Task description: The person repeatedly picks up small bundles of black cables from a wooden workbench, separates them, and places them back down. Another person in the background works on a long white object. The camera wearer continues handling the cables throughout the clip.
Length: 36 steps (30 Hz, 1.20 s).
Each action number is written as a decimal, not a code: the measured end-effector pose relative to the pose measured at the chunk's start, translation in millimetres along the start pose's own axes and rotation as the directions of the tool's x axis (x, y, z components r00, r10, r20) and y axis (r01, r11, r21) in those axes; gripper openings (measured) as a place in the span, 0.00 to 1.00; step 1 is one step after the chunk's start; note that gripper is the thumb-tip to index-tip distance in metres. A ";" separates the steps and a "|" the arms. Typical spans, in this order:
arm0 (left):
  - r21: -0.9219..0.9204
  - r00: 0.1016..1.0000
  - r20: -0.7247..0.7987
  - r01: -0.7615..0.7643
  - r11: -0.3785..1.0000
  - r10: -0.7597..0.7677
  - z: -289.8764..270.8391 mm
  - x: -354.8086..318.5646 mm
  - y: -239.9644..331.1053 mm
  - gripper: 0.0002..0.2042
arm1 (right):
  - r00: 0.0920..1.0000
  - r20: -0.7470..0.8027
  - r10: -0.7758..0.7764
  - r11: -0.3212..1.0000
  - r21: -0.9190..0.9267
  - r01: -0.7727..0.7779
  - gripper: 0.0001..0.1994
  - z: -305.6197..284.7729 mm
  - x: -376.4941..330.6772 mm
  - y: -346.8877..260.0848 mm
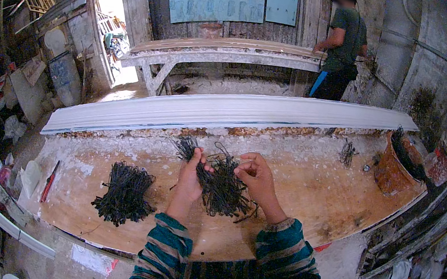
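Note:
My left hand (189, 183) is closed around a bundle of thin black wire ties (185, 148), whose looped ends stick out above the thumb. Beneath and beside it lies a loose, tangled heap of black wire ties (226, 190) on the wooden board (273, 232). At the heap's upper right edge my right hand (261, 186) pinches, thumb against forefinger, what looks like a single black wire tie; the strand is thin and hard to trace. Left of my left hand sits a neater, dense pile of the same ties (124, 193).
A red-and-black pen-like tool (50, 182) lies at the board's left. A rusty orange bucket (393, 169) and a small bunch of ties (347, 154) are at the right. A long white moulding (227, 109) runs along the far edge. Behind, a person (345, 39) stands at another bench (230, 52).

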<state>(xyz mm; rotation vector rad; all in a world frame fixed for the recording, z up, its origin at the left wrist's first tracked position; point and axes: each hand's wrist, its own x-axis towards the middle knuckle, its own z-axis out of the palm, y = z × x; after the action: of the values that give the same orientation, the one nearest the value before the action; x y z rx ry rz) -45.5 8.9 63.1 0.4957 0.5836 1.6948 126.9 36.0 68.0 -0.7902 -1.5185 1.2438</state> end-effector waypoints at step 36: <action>-0.137 0.970 -0.053 -0.244 0.960 0.239 -13.3 10.3 18.6 0.13 | 0.960 0.271 0.065 0.769 -0.627 0.124 0.12 -1.1 -11.2 9.7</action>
<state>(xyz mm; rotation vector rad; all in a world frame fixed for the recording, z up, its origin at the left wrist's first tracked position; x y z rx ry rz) -69.8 14.6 64.4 0.4481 0.4360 1.9661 130.5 28.8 55.6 -1.0466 -2.2385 0.8146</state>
